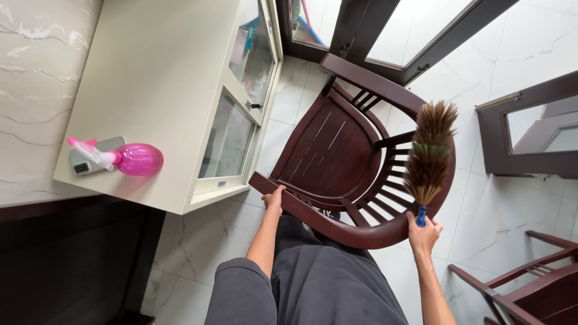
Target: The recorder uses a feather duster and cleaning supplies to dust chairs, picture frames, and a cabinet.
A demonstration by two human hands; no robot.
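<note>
A dark brown wooden armchair (337, 150) with a slatted curved back stands in front of me on the white tiled floor. My left hand (274, 198) grips the front edge of its seat near the left armrest. My right hand (423, 232) is closed around the blue handle of a brown feather duster (428, 153), whose feathers point up along the chair's right armrest and slats. My grey-clad legs show below the chair.
A cream cabinet (174, 78) with glass doors stands on the left; on top lie a pink spray bottle (129, 158) and a phone (90, 159). Another dark wooden chair (530, 283) is at the lower right, a dark-framed door (530, 126) at right.
</note>
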